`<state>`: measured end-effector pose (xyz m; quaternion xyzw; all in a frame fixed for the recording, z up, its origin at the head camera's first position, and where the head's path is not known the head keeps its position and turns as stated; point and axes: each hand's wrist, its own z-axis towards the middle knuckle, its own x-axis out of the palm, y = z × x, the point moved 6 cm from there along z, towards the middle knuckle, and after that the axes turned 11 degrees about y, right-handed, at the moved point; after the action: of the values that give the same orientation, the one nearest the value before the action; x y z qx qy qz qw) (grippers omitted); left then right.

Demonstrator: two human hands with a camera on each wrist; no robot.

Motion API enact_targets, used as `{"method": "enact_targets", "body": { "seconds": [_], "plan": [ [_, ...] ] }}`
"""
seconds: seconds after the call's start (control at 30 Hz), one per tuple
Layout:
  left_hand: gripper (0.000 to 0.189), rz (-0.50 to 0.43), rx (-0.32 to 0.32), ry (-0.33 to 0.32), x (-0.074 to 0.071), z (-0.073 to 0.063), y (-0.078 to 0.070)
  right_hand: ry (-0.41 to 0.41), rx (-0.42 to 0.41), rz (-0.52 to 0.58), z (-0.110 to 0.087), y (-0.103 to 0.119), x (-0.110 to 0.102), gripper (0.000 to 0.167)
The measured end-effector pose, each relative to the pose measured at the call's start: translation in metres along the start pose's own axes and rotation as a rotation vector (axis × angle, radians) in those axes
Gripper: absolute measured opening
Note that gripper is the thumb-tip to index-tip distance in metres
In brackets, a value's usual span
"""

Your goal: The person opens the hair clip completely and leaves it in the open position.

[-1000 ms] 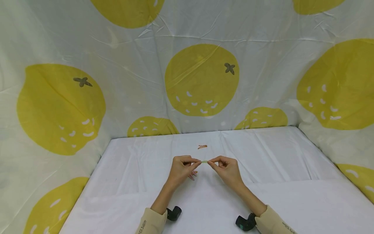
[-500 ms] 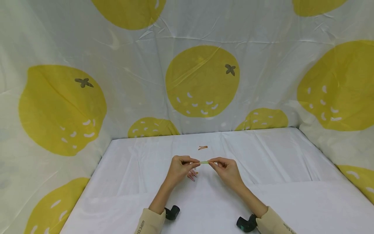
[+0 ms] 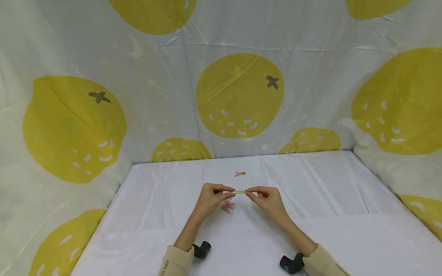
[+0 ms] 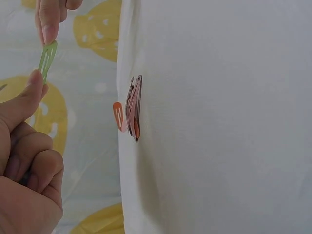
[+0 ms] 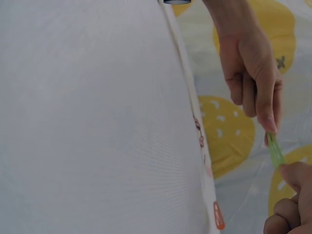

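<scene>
A light green snap hair clip [image 3: 239, 192] is stretched between my two hands above the table. My left hand [image 3: 210, 199] pinches its left end between thumb and forefinger. The other end is pinched by my right hand [image 3: 269, 201]. In the left wrist view the green hair clip [image 4: 47, 59] shows its slotted face, with both ends covered by fingertips. Below my left fingers lies a small pile of pink and orange hair clips [image 3: 227, 206], partly overlapping each other. Beyond my hands, a single orange hair clip [image 3: 239, 174] rests on the cloth.
White cloth covers the table [image 3: 328, 184]. A curtain [image 3: 165, 96] with large yellow fruit prints stands behind it and at both sides. Black wrist-worn devices [image 3: 202, 250] show near the sleeves.
My left fingertips have shifted slightly left along the green hair clip, so more of it shows between the hands. The right hand has hardly moved. More of the pink pile is visible.
</scene>
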<state>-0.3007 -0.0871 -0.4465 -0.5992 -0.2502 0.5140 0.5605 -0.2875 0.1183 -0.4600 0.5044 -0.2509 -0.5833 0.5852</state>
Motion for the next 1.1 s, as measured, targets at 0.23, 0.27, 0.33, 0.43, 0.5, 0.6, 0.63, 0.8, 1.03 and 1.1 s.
{"method": "enact_targets", "body": {
  "seconds": [0.23,0.27,0.33,0.43,0.5,0.6,0.63,0.8,1.03,1.1],
  "plan": [
    [0.016,-0.032,-0.018,0.0,-0.001,-0.001,0.002,0.014,0.043,0.015,0.0,-0.002,0.001,0.007],
    [0.016,-0.033,-0.023,-0.002,-0.001,-0.001,0.002,0.018,0.051,0.019,0.0,-0.003,0.001,0.007],
    [0.015,-0.029,-0.035,-0.008,0.0,0.0,0.004,0.026,0.071,0.027,0.0,-0.005,0.001,0.008],
    [0.013,-0.017,-0.055,-0.01,0.001,0.0,0.007,0.036,0.106,0.032,0.0,-0.007,0.002,0.008],
    [0.012,-0.005,-0.067,-0.004,0.001,0.001,0.008,0.039,0.129,0.031,0.0,-0.009,0.002,0.009],
    [0.011,0.0,-0.075,0.017,0.0,0.001,0.009,0.036,0.164,0.027,0.0,-0.011,0.002,0.009],
    [0.011,0.006,-0.078,0.025,-0.001,0.001,0.009,0.036,0.175,0.028,0.001,-0.012,0.003,0.009],
    [0.008,0.045,-0.108,0.039,-0.007,0.002,0.007,0.069,0.214,0.027,0.006,-0.013,0.004,0.01],
    [0.008,0.097,-0.155,0.011,-0.011,0.023,0.011,0.023,0.31,0.034,0.025,-0.026,-0.001,0.011],
    [0.008,0.104,-0.179,-0.001,-0.012,0.031,0.015,0.004,0.338,0.035,0.032,-0.035,-0.002,0.013]
  ]
}}
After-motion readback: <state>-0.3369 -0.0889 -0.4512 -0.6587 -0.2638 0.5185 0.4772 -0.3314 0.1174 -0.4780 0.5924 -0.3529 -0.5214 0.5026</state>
